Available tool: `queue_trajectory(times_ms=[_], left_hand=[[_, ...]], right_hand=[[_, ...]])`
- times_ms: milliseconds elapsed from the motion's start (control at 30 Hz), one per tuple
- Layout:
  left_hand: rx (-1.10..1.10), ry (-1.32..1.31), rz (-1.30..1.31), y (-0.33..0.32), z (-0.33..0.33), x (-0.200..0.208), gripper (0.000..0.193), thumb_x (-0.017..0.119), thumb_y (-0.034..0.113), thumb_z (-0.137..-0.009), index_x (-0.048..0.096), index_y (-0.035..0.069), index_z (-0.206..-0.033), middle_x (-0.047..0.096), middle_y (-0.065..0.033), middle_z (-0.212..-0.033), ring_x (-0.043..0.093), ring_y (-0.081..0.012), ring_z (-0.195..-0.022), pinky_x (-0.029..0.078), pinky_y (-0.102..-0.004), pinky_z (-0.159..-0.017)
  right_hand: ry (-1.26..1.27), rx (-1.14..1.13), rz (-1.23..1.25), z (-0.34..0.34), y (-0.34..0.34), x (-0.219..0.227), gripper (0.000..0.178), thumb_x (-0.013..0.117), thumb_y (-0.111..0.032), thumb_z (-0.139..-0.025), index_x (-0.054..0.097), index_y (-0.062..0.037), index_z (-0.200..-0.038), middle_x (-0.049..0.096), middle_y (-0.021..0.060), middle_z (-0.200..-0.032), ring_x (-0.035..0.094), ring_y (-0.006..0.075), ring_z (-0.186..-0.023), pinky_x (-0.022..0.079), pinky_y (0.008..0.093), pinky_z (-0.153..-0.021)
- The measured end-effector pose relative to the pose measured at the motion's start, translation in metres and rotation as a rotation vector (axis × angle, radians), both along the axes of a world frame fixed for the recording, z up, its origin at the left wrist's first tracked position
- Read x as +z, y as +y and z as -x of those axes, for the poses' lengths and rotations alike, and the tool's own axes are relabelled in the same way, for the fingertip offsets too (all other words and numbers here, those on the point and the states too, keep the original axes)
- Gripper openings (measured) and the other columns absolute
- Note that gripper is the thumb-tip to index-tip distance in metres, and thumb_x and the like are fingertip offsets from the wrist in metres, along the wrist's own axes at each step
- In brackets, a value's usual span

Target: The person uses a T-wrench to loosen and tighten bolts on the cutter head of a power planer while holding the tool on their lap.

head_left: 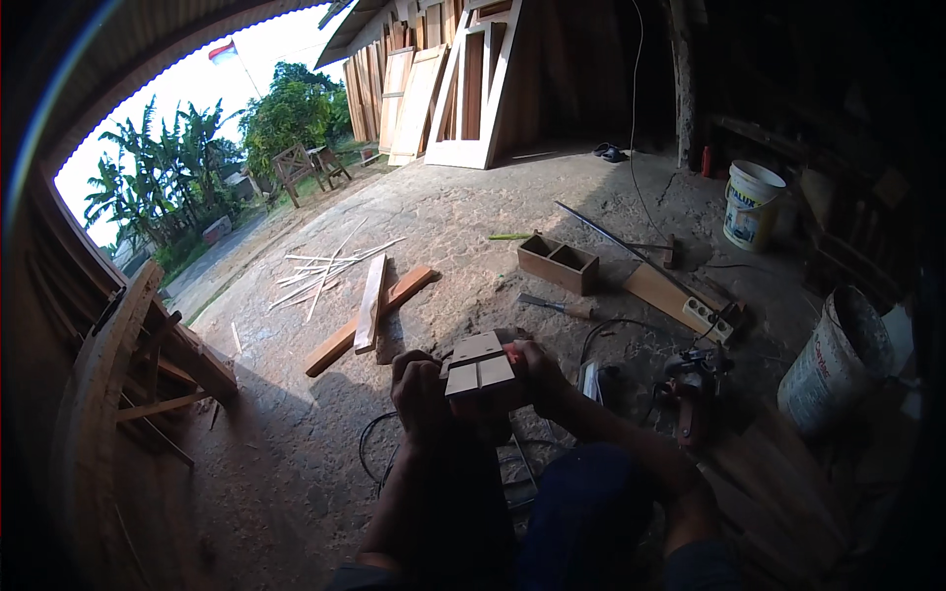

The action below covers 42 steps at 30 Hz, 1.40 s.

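Observation:
Both my hands hold up a small pale wooden piece made of a few joined blocks, in front of my knees. My left hand grips its left side. My right hand grips its right side, with something reddish just visible at the fingers. The piece is lit by the sun while my arms are in shadow. My forearms rise from the lower edge, over dark trousers.
On the dirt floor lie crossed planks, thin wood strips, a small open wooden box, a chisel, a power tool with cable, a power strip and two buckets. Door frames lean at the back.

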<state>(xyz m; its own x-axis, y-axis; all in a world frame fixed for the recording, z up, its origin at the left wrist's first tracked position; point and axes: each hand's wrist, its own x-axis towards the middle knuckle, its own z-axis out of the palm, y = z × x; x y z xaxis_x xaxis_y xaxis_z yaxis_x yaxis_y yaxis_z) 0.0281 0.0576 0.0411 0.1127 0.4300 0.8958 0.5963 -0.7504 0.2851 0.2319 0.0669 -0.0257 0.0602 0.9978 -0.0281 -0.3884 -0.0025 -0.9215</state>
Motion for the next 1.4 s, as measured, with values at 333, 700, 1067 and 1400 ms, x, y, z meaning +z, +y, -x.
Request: queue_trajectory(times_ms=[333, 700, 1067, 1400], left_hand=[[0.018, 0.027, 0.024, -0.003, 0.003, 0.002, 0.012, 0.068, 0.009, -0.072, 0.057, 0.007, -0.076, 0.057, -0.0089, -0.081, 0.06, -0.027, -0.086, 0.051, -0.0363, -0.07], [0.027, 0.046, -0.013, -0.004, 0.002, 0.005, 0.013, 0.067, 0.009, -0.071, 0.056, 0.006, -0.075, 0.056, -0.0094, -0.079, 0.059, -0.0277, -0.085, 0.05, -0.0371, -0.069], [-0.018, 0.008, -0.027, -0.002, -0.002, 0.006, 0.011, 0.068, 0.007, -0.07, 0.058, 0.005, -0.073, 0.057, -0.0098, -0.079, 0.059, -0.0275, -0.082, 0.05, -0.0358, -0.069], [-0.038, -0.026, 0.022, 0.0, -0.002, 0.002, 0.012, 0.068, 0.006, -0.07, 0.057, 0.005, -0.075, 0.057, -0.0099, -0.08, 0.059, -0.0272, -0.083, 0.05, -0.0356, -0.07]], right_hand=[[0.049, -0.013, -0.045, 0.003, 0.001, 0.0, 0.031, 0.05, -0.031, -0.094, 0.06, -0.0078, -0.112, 0.062, 0.0056, -0.1, 0.061, 0.0163, -0.091, 0.049, 0.0318, -0.084], [-0.094, -0.026, -0.057, -0.001, 0.009, -0.01, 0.031, 0.047, -0.03, -0.095, 0.065, -0.0063, -0.105, 0.063, 0.0059, -0.099, 0.061, 0.0173, -0.09, 0.049, 0.032, -0.082], [-0.116, -0.082, -0.119, 0.002, -0.016, 0.023, 0.037, 0.047, -0.032, -0.096, 0.065, -0.0029, -0.109, 0.065, 0.0062, -0.097, 0.061, 0.0159, -0.088, 0.049, 0.0308, -0.081], [-0.2, 0.028, -0.143, -0.007, -0.01, 0.01, 0.076, 0.04, -0.067, -0.096, 0.058, 0.0022, -0.12, 0.064, 0.0156, -0.112, 0.062, 0.0221, -0.104, 0.049, 0.035, -0.092]])
